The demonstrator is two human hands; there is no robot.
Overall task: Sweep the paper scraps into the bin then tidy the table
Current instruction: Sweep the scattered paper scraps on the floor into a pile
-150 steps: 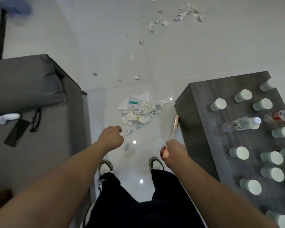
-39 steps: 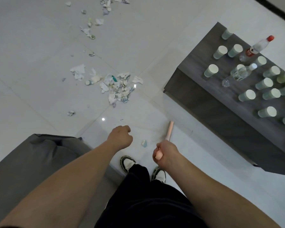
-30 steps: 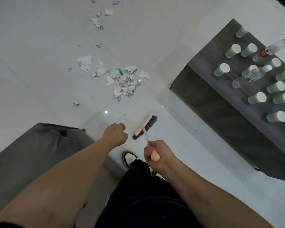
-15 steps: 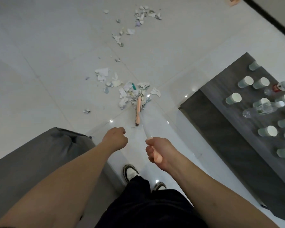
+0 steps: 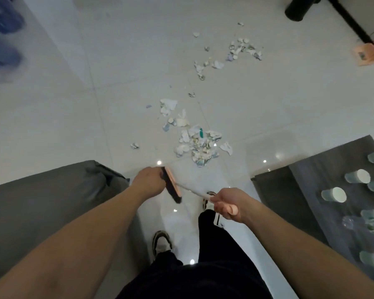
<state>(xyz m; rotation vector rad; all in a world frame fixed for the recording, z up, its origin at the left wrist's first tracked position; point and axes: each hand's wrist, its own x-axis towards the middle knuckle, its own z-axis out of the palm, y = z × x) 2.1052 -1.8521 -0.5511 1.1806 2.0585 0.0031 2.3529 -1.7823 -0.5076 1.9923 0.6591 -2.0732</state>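
The paper scraps [image 5: 198, 145] lie on the pale tiled floor [image 5: 52, 117], the densest heap just ahead of the person's feet, with a looser trail running up and right toward a second cluster [image 5: 242, 49]. The broom [image 5: 173, 185], pink-backed with dark bristles, hangs short of the near heap, not touching it, its head tilted on edge. The right hand [image 5: 228, 205] has its fingers wrapped tight around the pink grip end of the thin handle. The left hand [image 5: 148, 180] is curled closed at the broom head, its knuckles against the bristle side; whether it actually grips the head cannot be told. A pink dustpan [image 5: 366, 54] sits far off at the upper right, near a black bin [image 5: 298, 8]. The dark wooden table [image 5: 311, 190] stands to the right, carrying many pale green cups [image 5: 334, 194]. A grey sofa [image 5: 41, 201] fills the lower left
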